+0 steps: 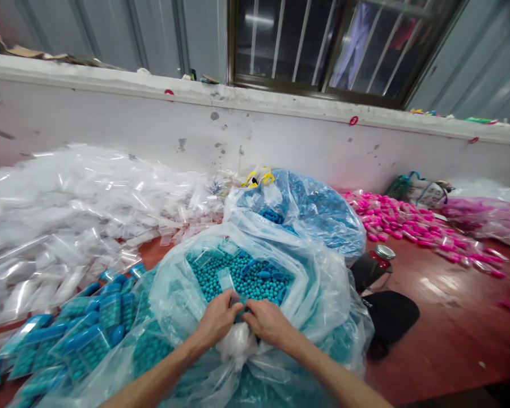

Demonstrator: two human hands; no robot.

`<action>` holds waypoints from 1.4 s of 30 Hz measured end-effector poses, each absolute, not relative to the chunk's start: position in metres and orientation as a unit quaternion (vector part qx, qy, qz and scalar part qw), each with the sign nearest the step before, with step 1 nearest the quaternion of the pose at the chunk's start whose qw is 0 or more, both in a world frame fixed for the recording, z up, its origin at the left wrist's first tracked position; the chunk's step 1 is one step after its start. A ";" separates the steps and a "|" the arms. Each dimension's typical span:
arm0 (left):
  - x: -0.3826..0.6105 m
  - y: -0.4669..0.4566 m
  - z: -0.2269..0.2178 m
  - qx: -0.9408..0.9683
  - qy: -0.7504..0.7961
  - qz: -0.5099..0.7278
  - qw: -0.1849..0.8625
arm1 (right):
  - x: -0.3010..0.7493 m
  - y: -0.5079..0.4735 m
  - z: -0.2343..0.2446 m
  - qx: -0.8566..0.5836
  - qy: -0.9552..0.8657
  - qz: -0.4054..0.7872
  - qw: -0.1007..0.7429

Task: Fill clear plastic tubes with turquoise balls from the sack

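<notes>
My left hand (219, 315) and my right hand (267, 321) nearly meet over the near edge of a large translucent plastic bag (331, 283) full of small teal balls (215, 269). The left fingers are closed round a small clear plastic container (226, 281), its far end pointing away from me. My right fingers are closed at its near end; what they pinch is hidden. Blue lids (270, 275) lie on the balls inside the bag. To the left are several filled clear containers with blue lids (85, 340).
A heap of empty clear containers (76, 204) spreads along the wall at left. Behind the bag stands a blue-filled plastic bag (323, 209). Pink pieces (403, 221) lie on the red floor at right, near a dark jar with a silver lid (376, 263) and a black object (393, 317).
</notes>
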State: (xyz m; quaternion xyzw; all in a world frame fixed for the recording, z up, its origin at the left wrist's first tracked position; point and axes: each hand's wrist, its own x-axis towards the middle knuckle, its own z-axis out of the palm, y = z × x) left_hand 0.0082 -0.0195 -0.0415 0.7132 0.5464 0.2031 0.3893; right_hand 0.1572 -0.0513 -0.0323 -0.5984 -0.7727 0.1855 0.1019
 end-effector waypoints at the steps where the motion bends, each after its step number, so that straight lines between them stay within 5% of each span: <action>1: 0.006 -0.017 -0.039 0.742 0.555 0.154 0.342 | 0.162 -0.049 -0.027 -0.609 -0.770 0.167 0.090; 4: 0.010 -0.007 -0.036 0.757 0.576 0.061 0.303 | 0.182 -0.037 -0.014 -0.651 -0.747 0.101 0.087; 9: 0.046 0.015 -0.051 0.717 0.585 0.094 0.367 | 0.206 -0.014 -0.022 -0.712 -0.702 0.009 0.036; 18: 0.048 0.029 -0.079 0.540 0.475 0.185 0.669 | 0.225 0.000 -0.041 -0.683 -0.720 0.093 0.087; 25: 0.026 0.019 -0.068 0.439 0.387 0.241 0.775 | 0.220 -0.005 -0.032 -0.718 -0.685 0.072 0.102; 33: 0.018 0.013 -0.066 0.541 0.529 0.210 0.619 | 0.198 -0.002 -0.028 -0.755 -0.655 0.034 -0.009; 38: 0.047 0.022 -0.069 0.569 0.572 0.199 0.557 | 0.199 -0.004 -0.028 -0.737 -0.674 0.050 -0.004; 42: 0.065 0.028 -0.068 0.555 0.541 0.183 0.605 | 0.201 -0.004 -0.034 -0.734 -0.673 0.084 0.037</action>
